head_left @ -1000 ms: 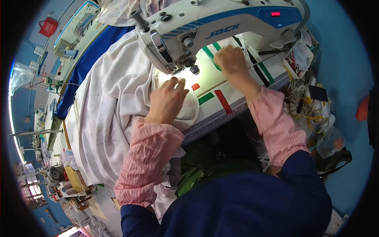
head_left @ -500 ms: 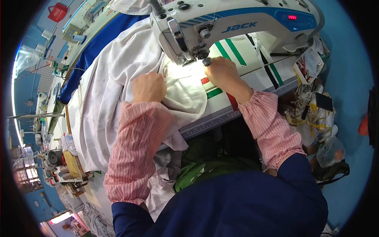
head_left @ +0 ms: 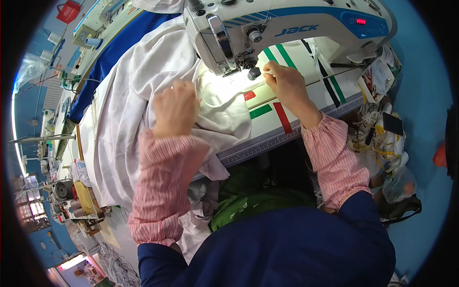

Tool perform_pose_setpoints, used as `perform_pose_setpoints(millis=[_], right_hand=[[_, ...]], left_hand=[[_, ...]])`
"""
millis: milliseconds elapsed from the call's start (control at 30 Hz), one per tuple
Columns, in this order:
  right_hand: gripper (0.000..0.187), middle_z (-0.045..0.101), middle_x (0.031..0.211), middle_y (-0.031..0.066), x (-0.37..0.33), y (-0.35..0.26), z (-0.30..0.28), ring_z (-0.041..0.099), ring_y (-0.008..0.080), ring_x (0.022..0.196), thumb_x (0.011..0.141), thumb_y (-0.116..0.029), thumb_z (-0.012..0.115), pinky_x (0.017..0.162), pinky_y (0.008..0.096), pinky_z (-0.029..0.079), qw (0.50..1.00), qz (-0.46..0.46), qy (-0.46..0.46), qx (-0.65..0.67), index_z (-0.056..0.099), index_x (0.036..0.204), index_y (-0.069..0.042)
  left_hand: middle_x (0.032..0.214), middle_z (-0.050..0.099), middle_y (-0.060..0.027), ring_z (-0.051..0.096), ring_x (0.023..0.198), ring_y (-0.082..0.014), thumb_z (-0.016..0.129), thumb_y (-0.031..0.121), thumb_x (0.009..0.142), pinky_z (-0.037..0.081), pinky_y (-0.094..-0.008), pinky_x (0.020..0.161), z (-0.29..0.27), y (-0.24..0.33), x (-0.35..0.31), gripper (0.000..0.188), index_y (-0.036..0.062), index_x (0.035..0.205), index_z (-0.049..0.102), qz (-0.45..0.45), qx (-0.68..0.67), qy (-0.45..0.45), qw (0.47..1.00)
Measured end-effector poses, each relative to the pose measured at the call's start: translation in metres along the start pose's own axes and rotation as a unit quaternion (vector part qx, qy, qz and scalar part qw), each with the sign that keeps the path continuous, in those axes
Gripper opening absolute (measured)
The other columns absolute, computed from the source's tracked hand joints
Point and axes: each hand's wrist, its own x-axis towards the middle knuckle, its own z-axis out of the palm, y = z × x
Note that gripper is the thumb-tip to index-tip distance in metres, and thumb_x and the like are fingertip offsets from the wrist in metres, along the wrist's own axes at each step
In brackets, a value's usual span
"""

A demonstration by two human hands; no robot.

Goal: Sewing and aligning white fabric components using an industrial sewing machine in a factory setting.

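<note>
A white and blue sewing machine (head_left: pixel 287 29) stands over the table, its lamp lighting the needle area. White fabric (head_left: pixel 143 71) spreads in loose folds to the left, and one rounded piece runs under the presser foot. My left hand (head_left: pixel 176 107) is over this fabric beside the needle area, smeared by motion, so its grip and whether it touches the cloth cannot be made out. My right hand (head_left: pixel 288 88) is just right of the needle area, off the fabric. Its thumb and fingers are pinched together; whatever they hold is too small to name.
Red, green and black tape strips (head_left: pixel 282 117) mark the machine bed. A ruler strip (head_left: pixel 253 152) runs along the table's front edge. At right are a box of papers and tools (head_left: pixel 375 79), a dark phone (head_left: pixel 392 123) and measuring tapes (head_left: pixel 382 152). Blue fabric (head_left: pixel 112 60) lies behind the white cloth.
My right hand has moved right, away from the needle area, uncovering more of the red strip. My left hand has lifted or shifted slightly left and is now blurred.
</note>
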Motion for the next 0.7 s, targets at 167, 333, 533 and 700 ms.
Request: perform_pose_setpoints(millis=[167,333,533,700], right_hand=[[0.012,0.066,0.074,0.0092,0.003,0.000,0.006,0.064,0.0291,0.066,0.085,-0.013,0.065,0.058,0.0386,0.050,0.999,-0.002,0.039,-0.017,0.056,0.092,-0.009],[0.010,0.066,0.077,0.0095,0.004,0.000,0.004,0.065,0.0282,0.067,0.086,-0.012,0.064,0.058,0.0385,0.050,0.999,0.009,0.033,-0.014,0.057,0.091,-0.008],[0.008,0.064,0.078,0.0093,0.005,0.010,-0.006,0.062,0.0240,0.072,0.085,-0.008,0.064,0.064,0.0352,0.050,0.991,-0.106,0.042,0.072,0.064,0.091,-0.004],[0.009,0.062,0.079,0.0062,0.007,0.013,-0.015,0.058,0.0210,0.080,0.080,-0.004,0.063,0.071,0.0318,0.050,0.979,-0.200,-0.021,-0.030,0.065,0.089,-0.003]], left_hand=[[0.080,0.063,-0.0043,0.060,0.084,-0.0204,0.060,0.016,0.077,0.045,-0.0324,0.072,0.018,0.040,0.001,0.009,0.0081,0.077,0.064,0.191,-0.044,0.233,0.952],[0.083,0.064,-0.0049,0.060,0.086,-0.0226,0.062,0.020,0.081,0.047,-0.0367,0.075,0.038,0.040,0.026,0.012,0.0092,0.081,0.066,0.198,-0.103,0.118,0.968],[0.081,0.061,-0.0050,0.060,0.085,-0.0219,0.058,0.010,0.080,0.051,-0.0351,0.070,0.038,0.025,0.026,0.007,0.0092,0.082,0.065,0.184,-0.146,0.164,0.958],[0.083,0.058,-0.0040,0.059,0.086,-0.0191,0.058,0.008,0.076,0.053,-0.0308,0.069,0.045,0.024,0.031,0.006,0.0091,0.080,0.063,0.245,-0.076,0.194,0.947]])
